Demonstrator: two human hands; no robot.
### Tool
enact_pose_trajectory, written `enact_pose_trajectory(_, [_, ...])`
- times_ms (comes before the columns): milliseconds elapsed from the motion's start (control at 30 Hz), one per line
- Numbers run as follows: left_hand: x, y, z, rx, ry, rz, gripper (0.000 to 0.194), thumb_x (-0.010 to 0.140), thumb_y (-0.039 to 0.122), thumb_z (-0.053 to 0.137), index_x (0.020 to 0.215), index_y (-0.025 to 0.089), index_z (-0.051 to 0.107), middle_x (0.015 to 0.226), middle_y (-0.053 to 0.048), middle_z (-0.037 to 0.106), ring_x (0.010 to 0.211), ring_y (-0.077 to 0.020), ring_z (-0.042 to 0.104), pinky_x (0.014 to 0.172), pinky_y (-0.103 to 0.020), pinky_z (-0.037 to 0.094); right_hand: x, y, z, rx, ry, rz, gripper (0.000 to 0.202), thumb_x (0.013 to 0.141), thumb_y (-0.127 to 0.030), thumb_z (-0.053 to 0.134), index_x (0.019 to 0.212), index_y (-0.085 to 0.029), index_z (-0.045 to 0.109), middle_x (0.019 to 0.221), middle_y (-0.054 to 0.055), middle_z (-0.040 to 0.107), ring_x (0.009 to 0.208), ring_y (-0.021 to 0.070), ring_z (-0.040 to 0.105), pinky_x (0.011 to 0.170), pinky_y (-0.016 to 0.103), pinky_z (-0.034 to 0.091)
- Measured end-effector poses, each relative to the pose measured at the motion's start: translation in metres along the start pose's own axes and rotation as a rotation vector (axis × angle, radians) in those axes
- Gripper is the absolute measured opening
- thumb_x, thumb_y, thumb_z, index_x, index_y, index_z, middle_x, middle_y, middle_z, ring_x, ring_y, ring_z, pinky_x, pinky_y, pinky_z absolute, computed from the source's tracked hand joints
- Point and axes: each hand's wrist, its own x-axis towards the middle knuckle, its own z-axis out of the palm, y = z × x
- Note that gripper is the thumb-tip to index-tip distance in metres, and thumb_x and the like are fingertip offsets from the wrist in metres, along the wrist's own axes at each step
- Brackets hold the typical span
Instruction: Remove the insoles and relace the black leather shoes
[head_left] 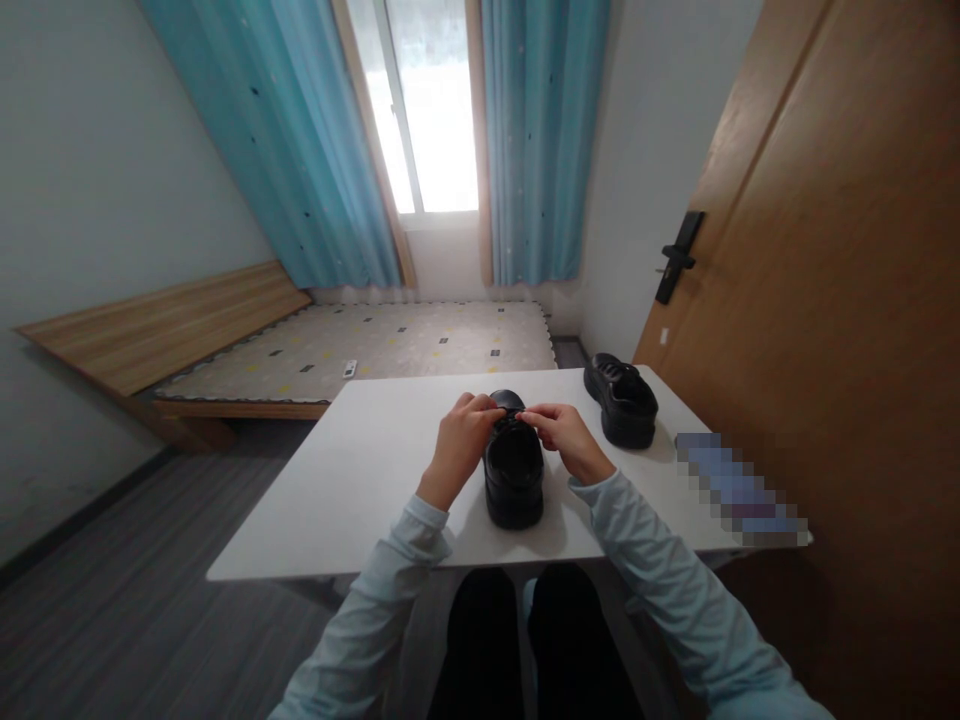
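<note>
A black shoe [514, 505] stands upright on the white table [360, 490], its heel toward me and its toe pointing away. Over its lacing my left hand [463, 440] is closed in a pinch on the dark shoelace [512, 412]. From the other side my right hand [566, 437] pinches the lace too, its fingertips close to those of the left. The fingers partly cover the lace, so its exact course is hidden. A second black laced shoe [628, 415] sits apart at the table's far right, also heel toward me.
A blurred bluish item [739, 490] lies along the table's right edge, beside a wooden door [832, 250]. Beyond the table is a bed with a patterned mattress [420, 340] and a small white object [349, 369] on it. My legs are under the near edge.
</note>
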Motion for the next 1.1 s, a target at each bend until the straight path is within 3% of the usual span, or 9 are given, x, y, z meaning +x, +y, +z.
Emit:
enact_pose_trajectory(367, [0.002, -0.004, 0.009, -0.176, 0.08, -0.008, 0.016, 0.083, 0.015, 0.06, 0.091, 0.022, 0.072, 0.086, -0.003, 0.066, 0.079, -0.0162, 0.056, 0.07, -0.026, 0.046, 0.001, 0.004, 0.001, 0.057, 0.016, 0.014, 0.022, 0.059, -0.035, 0.065, 0.065, -0.014, 0.061, 0.048, -0.007, 0.042, 0.041, 0.0041, 0.029, 0.039, 0.02, 0.016])
enact_pose_trajectory(533, [0.002, -0.002, 0.005, -0.281, 0.048, -0.065, 0.017, 0.085, 0.012, 0.057, 0.089, 0.02, 0.071, 0.085, -0.003, 0.063, 0.073, -0.0119, 0.059, 0.067, -0.022, 0.046, 0.003, 0.002, -0.003, 0.094, -0.011, 0.007, 0.021, 0.062, -0.036, 0.062, 0.06, -0.016, 0.056, 0.05, -0.006, 0.043, 0.041, 0.0047, 0.033, 0.038, 0.019, 0.019])
enact_pose_trajectory(800, [0.0, 0.001, 0.006, -0.051, 0.084, -0.033, 0.021, 0.083, 0.013, 0.059, 0.094, 0.025, 0.072, 0.089, -0.004, 0.064, 0.08, -0.0155, 0.055, 0.067, -0.025, 0.045, -0.001, 0.0, -0.002, 0.113, -0.024, 0.034, 0.03, 0.059, -0.039, 0.072, 0.073, -0.013, 0.069, 0.059, -0.003, 0.052, 0.044, 0.003, 0.033, 0.041, 0.019, 0.019])
enact_pose_trajectory(1000, [0.006, -0.006, 0.018, -0.361, 0.132, -0.095, 0.013, 0.08, 0.015, 0.065, 0.083, 0.024, 0.074, 0.084, -0.002, 0.068, 0.081, -0.0148, 0.059, 0.074, -0.027, 0.048, -0.004, 0.004, -0.001, 0.088, 0.02, 0.022, 0.034, 0.058, -0.039, 0.073, 0.079, -0.013, 0.072, 0.061, -0.001, 0.057, 0.045, 0.0042, 0.034, 0.041, 0.02, 0.019])
enact_pose_trajectory(1100, [0.008, -0.007, 0.02, -0.527, 0.118, -0.142, 0.01, 0.077, 0.016, 0.067, 0.08, 0.023, 0.074, 0.085, -0.003, 0.069, 0.081, -0.0152, 0.062, 0.075, -0.028, 0.049, -0.003, 0.008, 0.001, -0.008, 0.053, -0.08, 0.03, 0.063, -0.038, 0.07, 0.08, -0.014, 0.073, 0.065, 0.003, 0.062, 0.05, 0.0085, 0.042, 0.045, 0.022, 0.028])
